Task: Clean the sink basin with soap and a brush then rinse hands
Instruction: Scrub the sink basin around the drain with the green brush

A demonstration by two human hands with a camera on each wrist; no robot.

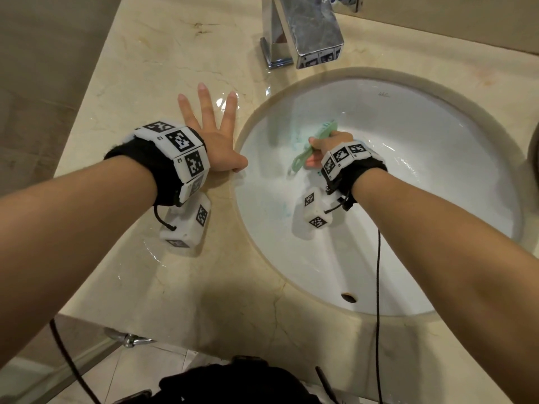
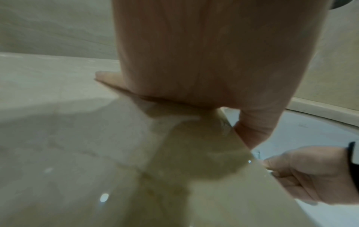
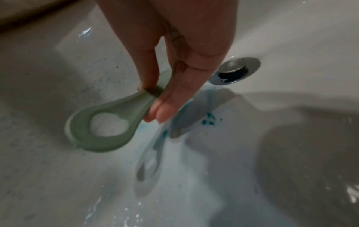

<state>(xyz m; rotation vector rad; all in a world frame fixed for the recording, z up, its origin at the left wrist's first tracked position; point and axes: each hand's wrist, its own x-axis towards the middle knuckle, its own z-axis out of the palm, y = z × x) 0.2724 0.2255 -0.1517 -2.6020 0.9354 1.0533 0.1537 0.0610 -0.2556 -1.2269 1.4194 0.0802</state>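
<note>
A white oval sink basin (image 1: 437, 158) is sunk into a beige marble counter (image 1: 140, 83). Inside it, my right hand (image 1: 326, 144) grips a pale green brush (image 1: 316, 142) by its handle, head pressed against the basin's left wall. In the right wrist view the fingers (image 3: 165, 107) pinch the brush handle (image 3: 108, 122), whose loop end sticks out. Blue soap smears (image 3: 208, 119) and foam lie on the wet basin (image 3: 291, 38) near the metal drain plug (image 3: 236, 69). My left hand (image 1: 213, 135) rests flat on the counter, fingers spread, thumb at the rim; the left wrist view shows the palm (image 2: 204, 61) on the counter.
A chrome square faucet (image 1: 303, 30) stands behind the basin. Water puddles wet the counter (image 1: 151, 252) near the left wrist and by the faucet. An overflow hole (image 1: 348, 297) sits in the near basin wall. A black cable (image 1: 378, 287) hangs from my right wrist.
</note>
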